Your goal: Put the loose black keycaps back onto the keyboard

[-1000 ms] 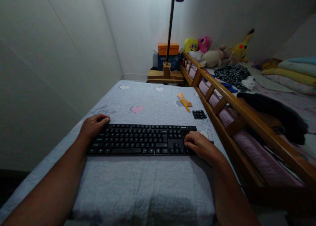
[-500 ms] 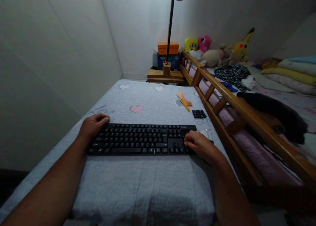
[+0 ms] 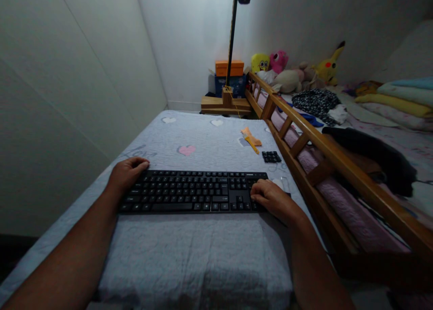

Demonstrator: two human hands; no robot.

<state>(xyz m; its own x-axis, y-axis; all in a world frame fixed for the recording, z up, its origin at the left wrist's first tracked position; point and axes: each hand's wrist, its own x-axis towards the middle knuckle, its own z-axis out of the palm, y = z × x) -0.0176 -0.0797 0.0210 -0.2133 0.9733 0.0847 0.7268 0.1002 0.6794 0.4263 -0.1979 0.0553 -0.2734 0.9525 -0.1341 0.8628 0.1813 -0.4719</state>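
Observation:
A black keyboard (image 3: 189,192) lies flat on the quilted cover (image 3: 203,247), its long side toward me. At its far left corner is my left hand (image 3: 126,174), fingers curled together against the keyboard's left end. My right hand (image 3: 270,195) is over the number pad, thumb and fingertips pinched together; whatever may be between them is hidden. Beyond the keyboard's right end sits a small group of loose black keycaps (image 3: 271,156). Near them lie a yellow-handled brush (image 3: 252,145) and an orange cloth (image 3: 254,137).
Along the right side runs a wooden bed rail (image 3: 314,138). Behind my right hand is a clear plastic piece (image 3: 285,182). A black pole on a wooden stand (image 3: 226,103) rises at the far end, with an orange box (image 3: 229,68) behind it. A white cabinet (image 3: 67,98) stands left.
The view has shifted very slightly. Both hands stay in nearly the same places, and the keyboard and keycaps have not visibly moved.

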